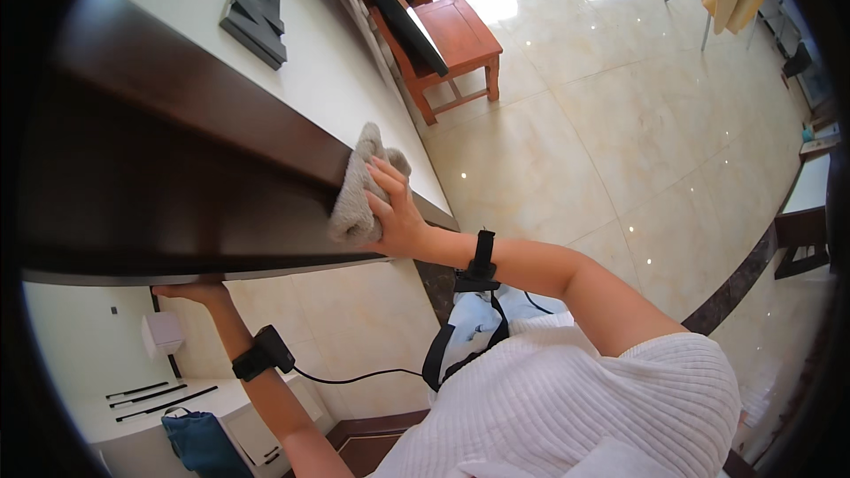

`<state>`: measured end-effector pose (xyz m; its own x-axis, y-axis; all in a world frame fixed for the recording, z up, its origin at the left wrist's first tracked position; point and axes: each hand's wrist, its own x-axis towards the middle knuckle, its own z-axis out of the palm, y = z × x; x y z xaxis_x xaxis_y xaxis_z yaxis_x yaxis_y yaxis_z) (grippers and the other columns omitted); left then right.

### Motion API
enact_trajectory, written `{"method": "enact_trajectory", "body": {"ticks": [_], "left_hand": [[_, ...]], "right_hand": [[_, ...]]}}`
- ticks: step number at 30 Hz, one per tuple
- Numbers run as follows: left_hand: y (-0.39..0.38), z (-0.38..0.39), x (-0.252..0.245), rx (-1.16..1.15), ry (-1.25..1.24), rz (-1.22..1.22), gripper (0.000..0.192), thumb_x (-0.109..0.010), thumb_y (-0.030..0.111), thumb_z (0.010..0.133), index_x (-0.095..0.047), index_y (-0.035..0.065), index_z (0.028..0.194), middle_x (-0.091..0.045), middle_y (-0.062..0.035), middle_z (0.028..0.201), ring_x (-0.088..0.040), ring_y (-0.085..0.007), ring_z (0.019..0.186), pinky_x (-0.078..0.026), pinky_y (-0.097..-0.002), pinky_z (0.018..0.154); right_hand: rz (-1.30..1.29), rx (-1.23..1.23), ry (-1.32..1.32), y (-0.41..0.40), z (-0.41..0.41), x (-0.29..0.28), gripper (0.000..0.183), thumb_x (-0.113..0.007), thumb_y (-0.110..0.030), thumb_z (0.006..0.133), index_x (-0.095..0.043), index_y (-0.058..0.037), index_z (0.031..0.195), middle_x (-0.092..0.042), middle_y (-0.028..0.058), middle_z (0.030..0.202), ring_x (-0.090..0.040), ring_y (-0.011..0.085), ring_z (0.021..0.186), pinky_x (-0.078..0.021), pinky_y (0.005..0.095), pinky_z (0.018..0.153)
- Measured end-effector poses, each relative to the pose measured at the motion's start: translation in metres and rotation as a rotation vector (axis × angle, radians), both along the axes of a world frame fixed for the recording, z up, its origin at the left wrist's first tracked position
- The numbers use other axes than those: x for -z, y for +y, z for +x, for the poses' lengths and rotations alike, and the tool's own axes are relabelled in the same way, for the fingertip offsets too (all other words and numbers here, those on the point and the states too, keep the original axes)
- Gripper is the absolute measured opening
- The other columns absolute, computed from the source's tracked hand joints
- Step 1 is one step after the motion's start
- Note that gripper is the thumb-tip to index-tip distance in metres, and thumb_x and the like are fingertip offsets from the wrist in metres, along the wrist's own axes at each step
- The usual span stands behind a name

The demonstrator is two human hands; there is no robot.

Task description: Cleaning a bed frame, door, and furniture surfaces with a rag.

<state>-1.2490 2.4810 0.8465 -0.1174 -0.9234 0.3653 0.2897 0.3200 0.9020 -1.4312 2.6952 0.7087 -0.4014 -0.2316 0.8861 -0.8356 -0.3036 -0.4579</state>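
Observation:
My right hand grips a grey-beige cloth, bunched under the fingers and pressed against dark brown wood trim. The trim looks like a doorway casing and runs toward the upper left along a white wall. My left hand lies against the edge of the dark wood on its other side. Its fingers point left and are partly hidden, so their grip is unclear. Each wrist bears a black strap with a small device.
A grey switch panel is mounted on the white wall. Beyond stand reddish wooden stools, with a black flat panel over the nearest one. Glossy tiles cover the floor. At lower left are a white cabinet and a blue bag.

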Motion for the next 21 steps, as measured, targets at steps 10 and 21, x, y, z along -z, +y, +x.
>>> {"method": "enact_trajectory", "body": {"ticks": [10,21], "left_hand": [[0.007,-0.013,-0.005,-0.118,0.023,0.061,0.1,-0.016,0.083,0.067,-0.023,0.0121,0.137,-0.026,-0.0124,0.138,-0.027,-0.0351,0.126,-0.026,-0.0504,0.103],[0.019,-0.017,-0.006,-0.086,0.138,0.222,0.109,-0.022,0.088,0.059,-0.024,0.0114,0.136,-0.029,-0.0133,0.136,-0.029,-0.0346,0.124,-0.027,-0.049,0.102]], "right_hand": [[0.333,-0.261,-0.074,0.036,-0.016,0.134,0.078,-0.079,-0.012,0.051,-0.038,-0.0105,0.117,-0.023,0.0183,0.133,-0.021,0.0427,0.126,-0.0277,0.0548,0.099],[0.06,-0.43,-0.036,0.005,-0.027,-0.031,0.092,-0.08,-0.024,0.046,-0.037,-0.025,0.127,-0.016,0.0183,0.14,-0.012,0.0434,0.13,-0.0147,0.0631,0.098]]}}
